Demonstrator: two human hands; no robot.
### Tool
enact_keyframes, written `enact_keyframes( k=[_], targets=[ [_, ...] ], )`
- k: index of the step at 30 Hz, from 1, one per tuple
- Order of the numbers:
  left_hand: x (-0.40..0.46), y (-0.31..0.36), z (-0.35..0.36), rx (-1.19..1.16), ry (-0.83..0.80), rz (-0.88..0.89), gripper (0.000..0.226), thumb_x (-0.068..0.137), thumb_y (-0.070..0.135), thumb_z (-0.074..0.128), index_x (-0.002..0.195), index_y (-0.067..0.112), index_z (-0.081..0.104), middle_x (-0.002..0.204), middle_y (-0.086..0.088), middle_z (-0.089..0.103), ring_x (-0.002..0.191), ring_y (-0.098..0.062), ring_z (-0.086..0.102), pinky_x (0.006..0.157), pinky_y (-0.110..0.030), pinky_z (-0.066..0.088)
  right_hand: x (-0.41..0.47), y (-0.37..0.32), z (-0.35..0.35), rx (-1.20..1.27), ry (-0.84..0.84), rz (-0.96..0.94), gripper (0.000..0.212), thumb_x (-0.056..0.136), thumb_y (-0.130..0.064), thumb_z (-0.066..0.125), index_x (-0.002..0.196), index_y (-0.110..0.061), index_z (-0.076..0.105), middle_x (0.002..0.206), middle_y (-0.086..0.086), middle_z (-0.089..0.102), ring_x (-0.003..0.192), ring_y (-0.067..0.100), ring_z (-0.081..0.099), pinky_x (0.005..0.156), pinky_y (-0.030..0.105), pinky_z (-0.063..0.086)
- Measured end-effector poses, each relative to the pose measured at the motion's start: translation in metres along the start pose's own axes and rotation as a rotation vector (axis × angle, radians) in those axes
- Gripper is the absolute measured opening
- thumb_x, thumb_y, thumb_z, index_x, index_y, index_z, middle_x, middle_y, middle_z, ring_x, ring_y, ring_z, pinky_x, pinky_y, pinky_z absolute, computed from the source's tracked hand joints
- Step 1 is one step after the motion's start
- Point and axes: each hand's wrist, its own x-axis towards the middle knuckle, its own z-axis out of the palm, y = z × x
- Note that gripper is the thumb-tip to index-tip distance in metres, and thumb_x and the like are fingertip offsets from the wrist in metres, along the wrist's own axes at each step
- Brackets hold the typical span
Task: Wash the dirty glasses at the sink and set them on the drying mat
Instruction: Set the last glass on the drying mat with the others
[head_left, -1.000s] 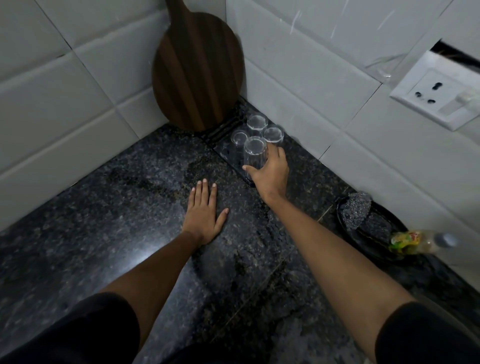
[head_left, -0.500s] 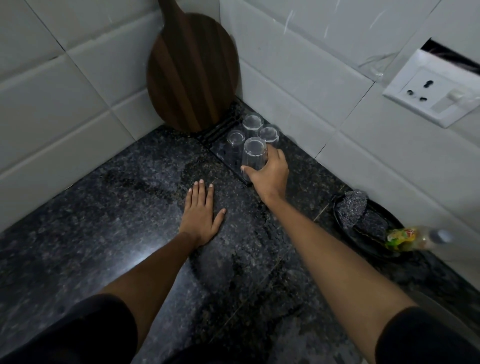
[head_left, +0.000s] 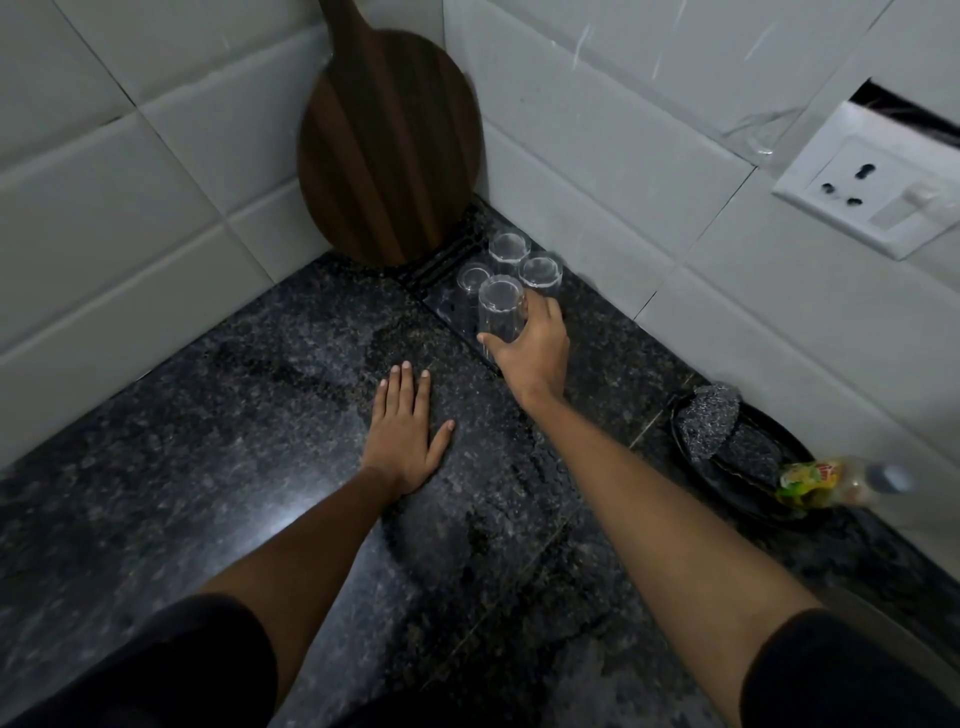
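1. One dark speckled desk fills the lower frame.
2. A round wooden board leans in the tiled corner, upper centre.
3. The drying mat lies just below the board.
4. The left hand lies flat on the desk, fingers straight.
5. The right hand grips the nearest glass, upside down on the mat.
6. Three other glasses stand just behind it.

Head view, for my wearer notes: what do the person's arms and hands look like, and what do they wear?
Both forearms are bare. The left hand and right hand show no gloves, rings, watch or bracelets. Short dark sleeves end above each elbow.
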Motion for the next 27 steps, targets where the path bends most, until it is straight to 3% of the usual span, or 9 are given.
enact_keyframes(
  k=[27],
  targets=[
    [-0.0005, 0.0002, -0.0015, -0.002, -0.008, -0.006, 0.087, 0.106, 0.066, 0.015, 0.167, 0.004, 0.006, 0.173, -0.024, 0.001, 0.162, -0.037, -0.004, 0.131, -0.052, 0.003, -0.0029, -0.0022, 0.0002, -0.012, 0.021, 0.028, 0.082, 0.072, -0.031, 0.096, 0.138, -0.012, 0.050, 0.133, 0.009, 0.059, 0.117, 0.030, 0.065, 0.094, 0.043, 0.057]
  ],
)
